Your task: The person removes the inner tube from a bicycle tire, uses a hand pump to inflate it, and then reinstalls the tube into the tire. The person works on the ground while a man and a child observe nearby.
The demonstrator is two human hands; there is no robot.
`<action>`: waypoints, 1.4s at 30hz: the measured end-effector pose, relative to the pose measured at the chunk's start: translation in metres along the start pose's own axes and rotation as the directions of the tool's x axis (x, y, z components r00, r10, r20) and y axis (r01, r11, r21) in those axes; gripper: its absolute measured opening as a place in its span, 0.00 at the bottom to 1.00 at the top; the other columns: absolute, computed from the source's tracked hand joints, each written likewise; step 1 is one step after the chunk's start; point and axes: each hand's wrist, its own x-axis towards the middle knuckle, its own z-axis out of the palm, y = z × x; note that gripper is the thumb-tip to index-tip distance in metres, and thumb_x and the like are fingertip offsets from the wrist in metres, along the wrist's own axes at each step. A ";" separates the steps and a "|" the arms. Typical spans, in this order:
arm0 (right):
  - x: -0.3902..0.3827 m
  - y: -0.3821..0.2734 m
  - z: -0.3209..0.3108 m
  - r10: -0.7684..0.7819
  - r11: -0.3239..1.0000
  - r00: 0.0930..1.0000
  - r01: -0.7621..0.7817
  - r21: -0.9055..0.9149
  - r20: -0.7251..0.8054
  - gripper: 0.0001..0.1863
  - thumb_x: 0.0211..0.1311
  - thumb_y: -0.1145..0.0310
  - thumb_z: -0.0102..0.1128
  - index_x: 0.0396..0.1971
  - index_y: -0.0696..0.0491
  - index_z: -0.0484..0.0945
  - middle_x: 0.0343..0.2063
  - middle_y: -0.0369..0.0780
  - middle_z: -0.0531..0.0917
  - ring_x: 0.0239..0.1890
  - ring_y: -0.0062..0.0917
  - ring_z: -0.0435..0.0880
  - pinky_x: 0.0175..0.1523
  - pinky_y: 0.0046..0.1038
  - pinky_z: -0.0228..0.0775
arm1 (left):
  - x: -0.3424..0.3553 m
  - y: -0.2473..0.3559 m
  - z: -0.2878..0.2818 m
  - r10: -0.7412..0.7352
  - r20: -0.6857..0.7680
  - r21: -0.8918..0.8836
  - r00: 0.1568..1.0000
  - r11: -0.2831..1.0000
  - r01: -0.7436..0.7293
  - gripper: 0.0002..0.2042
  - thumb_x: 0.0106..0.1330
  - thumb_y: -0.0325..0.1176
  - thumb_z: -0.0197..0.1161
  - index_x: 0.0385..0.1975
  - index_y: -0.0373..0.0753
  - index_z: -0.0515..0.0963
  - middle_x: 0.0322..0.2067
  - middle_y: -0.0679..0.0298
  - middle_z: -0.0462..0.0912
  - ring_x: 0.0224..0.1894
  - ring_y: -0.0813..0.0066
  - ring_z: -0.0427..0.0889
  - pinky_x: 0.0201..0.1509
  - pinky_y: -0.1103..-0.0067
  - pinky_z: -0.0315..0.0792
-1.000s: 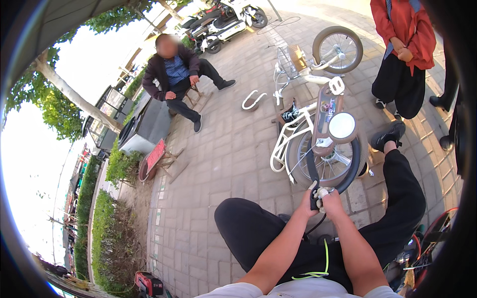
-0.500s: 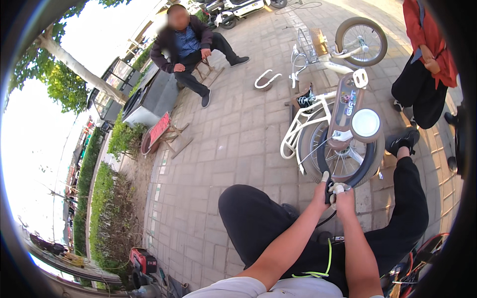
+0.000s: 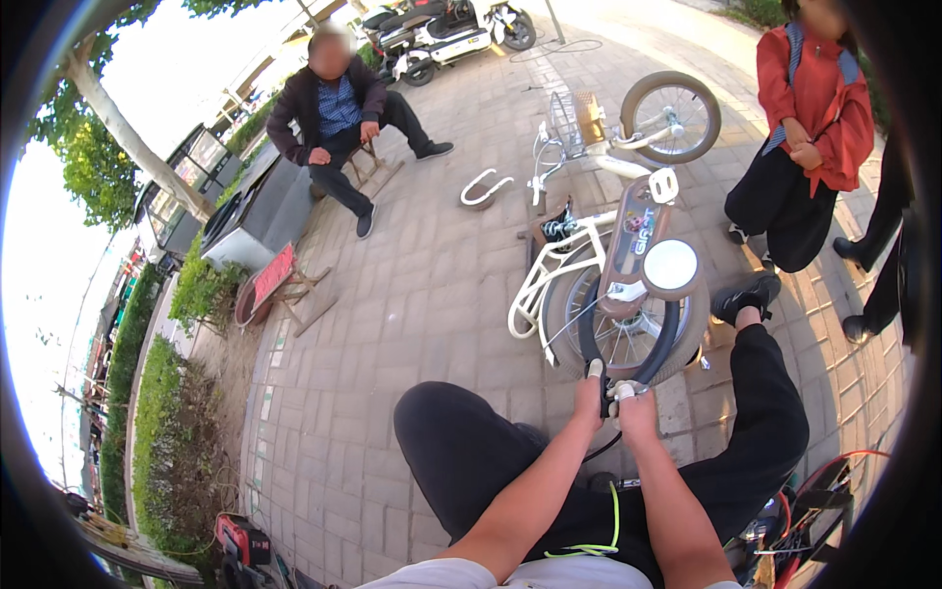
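A cream bicycle lies on its side on the paving, its rear wheel toward me. A black inner tube loops loosely over that wheel, outside the tyre. My left hand closes round the tube's near end. Right beside it, my right hand is closed on the tube too, its fingertips in pale coverings. Between the hands a small black part shows, too covered to name. A thin black hose runs down from there toward my legs.
A person sits on a low stool at the far left, and one in red stands at the right. A red-seated folding stool, a white U-shaped piece and parked scooters lie around. Tools are at lower right.
My view has swung, so the bicycle and my hands sit farther left and lower in the picture. Both hands stay closed at the tube; more of the person in red shows.
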 end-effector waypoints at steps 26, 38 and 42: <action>0.053 0.106 -0.126 0.257 0.941 0.882 -0.136 0.310 -0.394 0.31 0.57 0.49 0.57 0.50 0.61 0.67 0.39 0.43 0.77 0.35 0.34 0.78 0.36 0.36 0.68 | -0.041 0.009 -0.026 0.055 -0.165 0.352 0.985 0.936 0.007 0.24 0.58 0.51 0.63 0.51 0.50 0.67 0.46 0.65 0.73 0.48 0.61 0.73 0.49 0.54 0.68; 0.042 0.037 -0.094 -0.180 0.969 0.919 0.227 0.098 -0.351 0.15 0.54 0.62 0.67 0.23 0.60 0.78 0.18 0.36 0.76 0.18 0.21 0.71 0.24 0.28 0.62 | -0.017 -0.001 -0.012 0.125 -0.162 0.144 0.979 0.984 -0.102 0.06 0.53 0.27 0.61 0.30 0.36 0.75 0.27 0.61 0.76 0.27 0.67 0.75 0.34 0.71 0.72; 0.042 -0.001 -0.109 -0.126 0.990 0.921 0.138 0.006 -0.369 0.13 0.57 0.64 0.64 0.32 0.61 0.80 0.22 0.33 0.77 0.25 0.18 0.71 0.32 0.28 0.63 | 0.028 -0.004 -0.069 -0.020 -0.072 -0.188 0.997 0.982 0.006 0.02 0.59 0.27 0.55 0.29 0.37 0.74 0.24 0.60 0.78 0.27 0.63 0.78 0.38 0.67 0.74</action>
